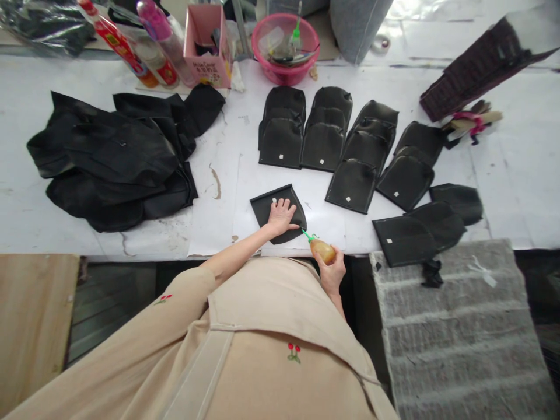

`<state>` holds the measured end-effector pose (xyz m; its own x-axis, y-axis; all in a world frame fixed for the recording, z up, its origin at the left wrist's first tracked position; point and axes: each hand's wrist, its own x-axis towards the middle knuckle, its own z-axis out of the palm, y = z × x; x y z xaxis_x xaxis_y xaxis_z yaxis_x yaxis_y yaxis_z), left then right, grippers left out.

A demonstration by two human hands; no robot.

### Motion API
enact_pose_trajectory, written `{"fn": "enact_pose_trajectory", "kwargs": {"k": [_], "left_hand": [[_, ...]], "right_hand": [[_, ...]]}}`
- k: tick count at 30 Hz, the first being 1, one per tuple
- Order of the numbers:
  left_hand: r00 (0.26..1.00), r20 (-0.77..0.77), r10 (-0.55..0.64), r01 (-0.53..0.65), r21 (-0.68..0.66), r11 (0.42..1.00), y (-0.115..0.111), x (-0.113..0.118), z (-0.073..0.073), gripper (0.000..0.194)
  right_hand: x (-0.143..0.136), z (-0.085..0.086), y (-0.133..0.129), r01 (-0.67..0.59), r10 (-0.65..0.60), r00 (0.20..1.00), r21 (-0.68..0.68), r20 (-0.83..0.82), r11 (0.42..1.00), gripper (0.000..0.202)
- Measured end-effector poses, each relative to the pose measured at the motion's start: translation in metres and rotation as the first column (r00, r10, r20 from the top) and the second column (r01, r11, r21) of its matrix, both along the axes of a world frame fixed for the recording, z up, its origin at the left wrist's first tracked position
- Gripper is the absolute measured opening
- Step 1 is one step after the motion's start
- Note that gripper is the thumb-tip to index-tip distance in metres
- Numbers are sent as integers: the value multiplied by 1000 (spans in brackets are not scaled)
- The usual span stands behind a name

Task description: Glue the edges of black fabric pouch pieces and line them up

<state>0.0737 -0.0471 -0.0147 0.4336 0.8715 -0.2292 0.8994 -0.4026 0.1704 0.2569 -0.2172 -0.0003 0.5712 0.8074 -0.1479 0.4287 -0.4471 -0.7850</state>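
My left hand (281, 217) lies with fingers spread on a black leather-like piece (289, 195), pressing it to the white tabletop. That piece has a straight folded edge at its upper left and a rounded end toward the lower right. In my right hand (333, 272) is a squeeze glue bottle (324, 252) with amber contents and a green nozzle. The nozzle tip is at the right edge of the black piece, close to my left thumb. Whether glue is coming out is too small to tell.
Overlapping rows of black pieces (280, 143) lie beyond and to the right. A heap of black material (109, 169) is at left. Along the back stand bottles (153, 23), a pink box (207, 52), a pink basin (284, 73) and a dark woven basket (472, 64). Grey cloth (455, 338) hangs at the right front.
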Motion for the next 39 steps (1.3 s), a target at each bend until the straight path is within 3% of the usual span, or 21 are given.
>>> {"fn": "enact_pose_trajectory", "kwargs": {"k": [13,20,27,39], "left_hand": [[1000,17,-3,3,-5,1000,-1,-2,-2,64],[1000,7,-17,17,-7,1000,1,-2,0,66],[990,15,-138,139,-50,989,6,-18,-1,82],[994,7,-113,113,-64,992,5,-16,-4,84]], "right_hand": [[1,5,-4,-135,123,963,37,239,990,63],[-1,7,-1,-118,105,965,41,238,992,63],[0,6,-2,-103,98,964,9,246,995,65],[-5,13,0,-118,120,971,-23,205,993,67]]}}
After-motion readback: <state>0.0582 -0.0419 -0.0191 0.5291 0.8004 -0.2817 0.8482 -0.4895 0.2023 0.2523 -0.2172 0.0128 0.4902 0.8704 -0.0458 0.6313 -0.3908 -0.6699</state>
